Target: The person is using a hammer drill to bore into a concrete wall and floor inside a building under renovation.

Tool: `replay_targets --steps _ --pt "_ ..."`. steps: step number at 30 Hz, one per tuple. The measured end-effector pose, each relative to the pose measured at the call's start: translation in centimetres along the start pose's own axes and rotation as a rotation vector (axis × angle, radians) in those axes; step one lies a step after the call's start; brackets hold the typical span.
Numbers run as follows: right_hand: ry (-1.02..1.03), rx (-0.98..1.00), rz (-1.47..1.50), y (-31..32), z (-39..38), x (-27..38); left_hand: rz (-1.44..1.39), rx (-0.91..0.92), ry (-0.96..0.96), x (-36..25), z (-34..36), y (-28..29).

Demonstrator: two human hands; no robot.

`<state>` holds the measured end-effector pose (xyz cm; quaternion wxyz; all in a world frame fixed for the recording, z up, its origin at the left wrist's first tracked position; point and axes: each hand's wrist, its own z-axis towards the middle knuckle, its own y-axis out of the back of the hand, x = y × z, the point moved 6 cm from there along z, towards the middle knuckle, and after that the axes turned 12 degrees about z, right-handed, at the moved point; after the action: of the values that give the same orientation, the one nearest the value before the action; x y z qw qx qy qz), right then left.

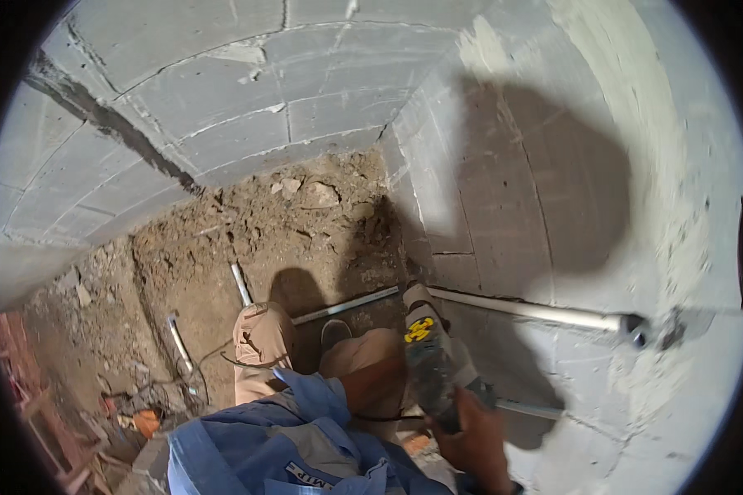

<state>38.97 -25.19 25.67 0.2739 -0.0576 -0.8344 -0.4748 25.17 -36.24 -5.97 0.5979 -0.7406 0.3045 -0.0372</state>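
Note:
A dark hammer drill (434,375) with a yellow patch on its casing points away from me, its grey front end close to the foot of the right-hand block wall. My right hand (475,437) is closed round its rear handle. From the left, my left forearm (376,384) reaches to the drill's side; the tool's body hides that hand and its fingers. Beyond the drill's front, a white pipe (528,308) lies in a groove along the wall and ends in a dark opening. The drill's working tip cannot be made out.
Grey block walls (330,82) meet in a corner ahead. Rough earth (305,198) and rubble lie at their foot. A pale pipe (347,305) runs along the ground past my knees, and short pipes (180,342) stick up at left. Cables and debris (144,422) lie lower left.

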Motion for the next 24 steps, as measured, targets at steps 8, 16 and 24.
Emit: replay_targets --steps 8,16,24 --pt "-0.135 0.252 0.002 -2.4 1.0 1.2 -0.554 -0.107 0.067 -2.2 2.7 -17.4" --pt "-0.283 0.198 0.016 -2.1 -1.4 -3.0 0.032 -0.686 0.038 -7.7 1.4 -25.9" --pt "-0.041 0.117 0.255 2.8 2.8 -1.0 0.119 -0.874 0.149 -7.1 5.3 -26.8"
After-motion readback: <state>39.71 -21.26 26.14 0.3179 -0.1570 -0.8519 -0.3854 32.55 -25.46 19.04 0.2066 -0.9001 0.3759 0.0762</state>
